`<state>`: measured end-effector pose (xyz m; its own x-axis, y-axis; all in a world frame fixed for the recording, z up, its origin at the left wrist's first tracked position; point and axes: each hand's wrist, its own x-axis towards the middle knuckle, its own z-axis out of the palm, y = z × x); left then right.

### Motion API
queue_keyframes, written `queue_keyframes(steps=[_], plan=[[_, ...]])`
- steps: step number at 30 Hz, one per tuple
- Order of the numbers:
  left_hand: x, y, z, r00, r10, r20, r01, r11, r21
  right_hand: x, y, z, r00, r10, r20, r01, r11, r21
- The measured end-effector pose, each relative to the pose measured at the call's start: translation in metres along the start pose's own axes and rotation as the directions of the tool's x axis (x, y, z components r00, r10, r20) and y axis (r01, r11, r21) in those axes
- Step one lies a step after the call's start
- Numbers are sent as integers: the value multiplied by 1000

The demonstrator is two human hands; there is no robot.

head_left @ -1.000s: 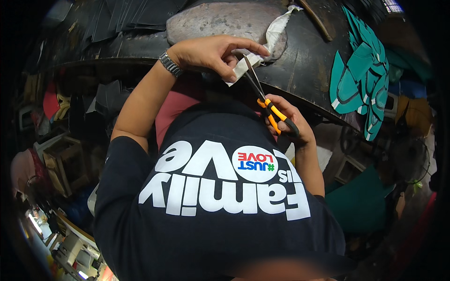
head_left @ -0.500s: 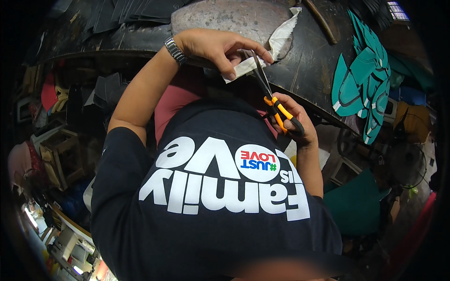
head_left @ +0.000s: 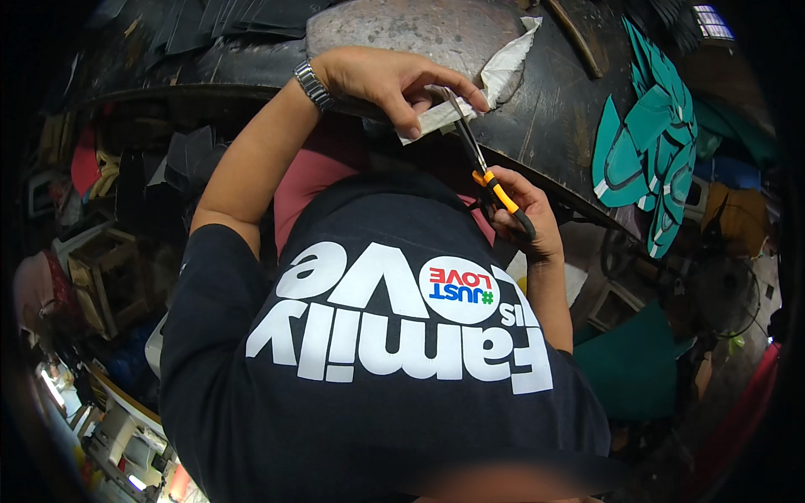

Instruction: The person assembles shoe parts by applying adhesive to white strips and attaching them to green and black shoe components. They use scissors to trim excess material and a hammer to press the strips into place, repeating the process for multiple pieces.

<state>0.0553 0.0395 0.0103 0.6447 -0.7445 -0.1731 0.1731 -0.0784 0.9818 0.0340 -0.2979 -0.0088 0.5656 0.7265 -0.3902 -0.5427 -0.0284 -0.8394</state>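
Note:
My left hand point(head_left: 377, 84), with a metal watch on its wrist, pinches a creased off-white strip point(head_left: 508, 70) of cloth or paper near the table's front edge. One end of the strip sticks out below my thumb; the other lies up to the right on a rounded grey-brown slab point(head_left: 402, 33). In my right hand point(head_left: 534, 214) are scissors point(head_left: 501, 194) with orange and black handles. Their blades cross the strip between my left thumb and fingertips, and the handles are drawn together. Whether the strip is cut through cannot be made out.
On the dark table point(head_left: 553, 121), teal cut pieces point(head_left: 647, 142) hang over the right edge. A wooden stick point(head_left: 574, 38) lies behind the strip, and black sheets point(head_left: 226, 21) are stacked at the back left. A wooden stool point(head_left: 105, 272) stands lower left, a fan point(head_left: 728, 293) at right.
The scissors' handles have come together and the blades have closed across the strip. My left hand has barely moved and keeps its pinch.

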Motion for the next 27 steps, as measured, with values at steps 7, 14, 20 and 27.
queue_keyframes(steps=[7, 14, 20, 27], plan=[[-1, -4, -5, 1000, 0, 28, 1, 999, -37, 1, -11, -4, 990, -126, -56, 118, 984, -131], [-4, -3, 6, 994, 97, -43, -96, 995, 12, 1, -28, -10, 906, -328, -266, 263, 931, -254], [-5, 0, 26, 941, 177, -289, -175, 984, 32, 18, -48, -55, 644, -630, -435, -28, 549, -836], [-20, 4, 43, 924, 173, -341, -212, 974, -79, 32, -66, -76, 648, -666, -370, -411, 102, -906]])
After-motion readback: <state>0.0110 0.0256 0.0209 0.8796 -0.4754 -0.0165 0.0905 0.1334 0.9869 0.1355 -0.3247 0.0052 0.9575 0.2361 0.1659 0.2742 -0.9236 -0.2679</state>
